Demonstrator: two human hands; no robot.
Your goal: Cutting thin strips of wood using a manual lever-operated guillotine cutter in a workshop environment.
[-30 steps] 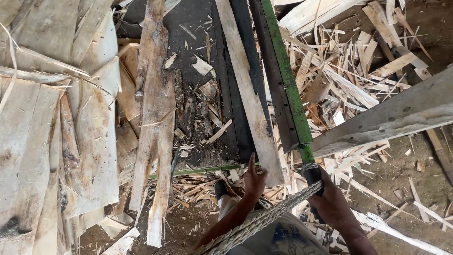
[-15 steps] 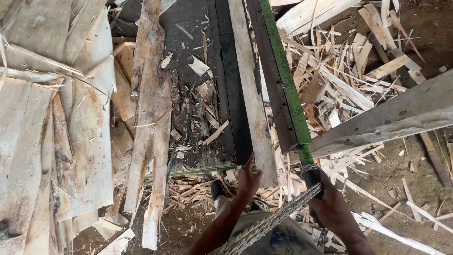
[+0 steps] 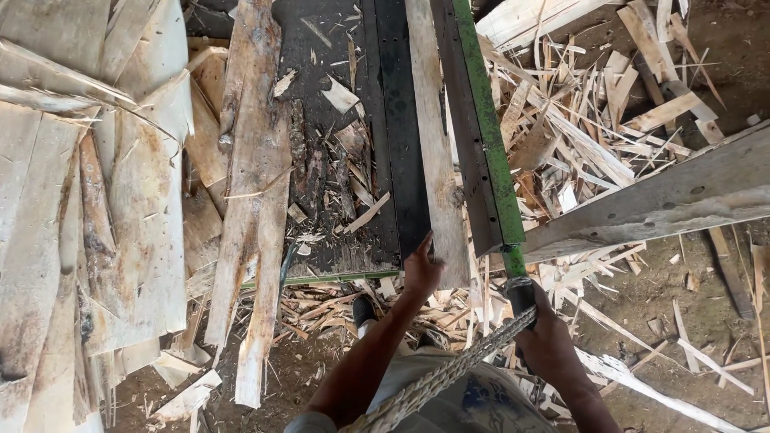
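My left hand (image 3: 419,271) rests with its fingers on the near end of a long pale wooden strip (image 3: 434,136) that lies lengthwise on a dark machine bed (image 3: 385,144). My right hand (image 3: 545,341) is closed around the dark grip of a green metal lever (image 3: 489,152) that runs away from me beside the strip. A braided rope (image 3: 449,375) crosses diagonally below my right hand, toward my lap.
Rough veneer sheets and bark slabs (image 3: 104,224) lie stacked on the left. Splintered wood offcuts (image 3: 593,136) are heaped on the right and under the machine's near edge. A grey plank (image 3: 682,196) slants across the right. Dirt floor lies lower right.
The view has shifted slightly. My left hand has slid a little forward onto the strip's end. My right hand stays on the lever's grip.
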